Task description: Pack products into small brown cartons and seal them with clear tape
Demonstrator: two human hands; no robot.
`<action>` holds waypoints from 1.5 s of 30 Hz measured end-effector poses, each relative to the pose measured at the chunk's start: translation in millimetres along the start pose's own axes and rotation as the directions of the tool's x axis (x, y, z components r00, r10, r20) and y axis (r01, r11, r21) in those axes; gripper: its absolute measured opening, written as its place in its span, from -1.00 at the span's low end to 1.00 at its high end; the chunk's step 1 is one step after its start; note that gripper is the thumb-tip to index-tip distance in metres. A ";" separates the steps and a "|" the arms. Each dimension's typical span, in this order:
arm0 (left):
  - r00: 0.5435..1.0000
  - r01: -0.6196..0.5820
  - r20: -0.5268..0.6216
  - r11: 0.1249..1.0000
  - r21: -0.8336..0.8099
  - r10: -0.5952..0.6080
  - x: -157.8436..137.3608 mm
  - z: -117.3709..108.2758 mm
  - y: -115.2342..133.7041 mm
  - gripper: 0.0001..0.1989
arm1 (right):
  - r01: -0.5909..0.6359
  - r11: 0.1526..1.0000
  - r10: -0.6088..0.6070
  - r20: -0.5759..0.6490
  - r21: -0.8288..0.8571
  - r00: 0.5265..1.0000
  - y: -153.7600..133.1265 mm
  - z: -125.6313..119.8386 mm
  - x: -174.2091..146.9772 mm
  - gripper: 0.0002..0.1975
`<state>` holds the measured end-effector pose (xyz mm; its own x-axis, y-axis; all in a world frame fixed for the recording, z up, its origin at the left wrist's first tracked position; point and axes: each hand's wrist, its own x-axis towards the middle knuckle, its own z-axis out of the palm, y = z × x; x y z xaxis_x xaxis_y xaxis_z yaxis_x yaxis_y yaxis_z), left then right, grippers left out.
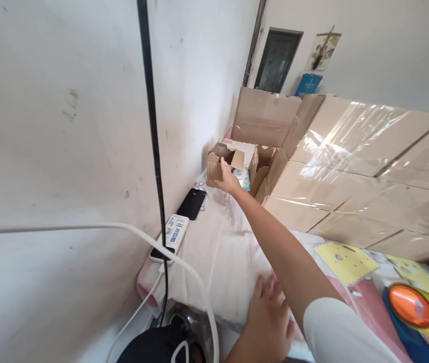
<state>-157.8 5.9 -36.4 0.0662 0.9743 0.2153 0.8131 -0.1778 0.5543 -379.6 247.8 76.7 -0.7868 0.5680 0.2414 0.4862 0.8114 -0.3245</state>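
My right hand (230, 180) reaches out along the wall side of the bed, with its fingers apart. It is right at a small open cardboard box (214, 170), overlapping its near side; whether the fingers touch it I cannot tell. The box stands against the wall with its flaps up. Just right of the hand lies a shiny, colourful plastic packet (243, 177). Beyond that stands another open cardboard box (263, 164). I see nothing held in the right hand. My left hand is out of view.
A black phone (192, 203) and a white power strip (176, 229) lie along the wall edge. A black cable (149, 101) and a white cable (195, 277) cross the view. Taped cartons (335, 166) are stacked right. My bare foot (265, 317) rests below; an orange-yellow object (413, 305) lies right.
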 end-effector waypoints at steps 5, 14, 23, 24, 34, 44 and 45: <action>0.996 0.055 0.064 0.998 0.020 -0.056 10.3 5.0 7.6 -0.18 | -0.045 0.998 0.044 0.006 0.046 0.999 -13.5 6.6 15.1 -0.42; 0.904 0.199 0.378 0.979 0.037 -0.198 22.6 -40.4 39.3 -0.31 | 0.192 0.912 -0.058 -0.349 0.362 0.935 18.3 -65.7 -129.4 -0.55; 0.983 -0.154 0.001 0.835 -0.528 0.182 12.5 -117.3 60.9 -0.72 | 0.233 0.929 -0.108 -0.389 0.289 0.915 161.4 -140.6 -367.1 -0.42; 0.990 -0.132 -0.119 0.805 -0.579 0.077 16.4 -121.3 52.8 -0.71 | 0.226 0.936 -0.111 -0.381 0.271 0.918 168.1 -141.1 -376.4 -0.45; 0.464 0.450 -0.526 0.701 -0.553 -0.713 145.3 -138.1 -101.0 -0.75 | 0.146 0.911 -0.055 -0.236 0.386 0.970 169.1 -159.1 -389.6 -0.61; 0.591 0.450 -0.439 0.729 -0.515 -0.676 268.1 -147.0 -165.3 -0.59 | 0.326 0.899 -0.286 -0.174 0.292 0.942 156.4 -180.7 -401.8 -0.35; 0.595 0.447 -0.431 0.726 -0.523 -0.678 272.1 -146.7 -169.7 -0.60 | 0.354 0.886 -0.311 -0.183 0.300 0.933 154.9 -180.6 -402.0 -0.44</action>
<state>-362.6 280.9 46.1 -0.7611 0.6409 0.0995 0.3171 0.2339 0.9191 80.7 170.1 94.6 -0.8157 0.3028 0.4930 0.0381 0.8784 -0.4764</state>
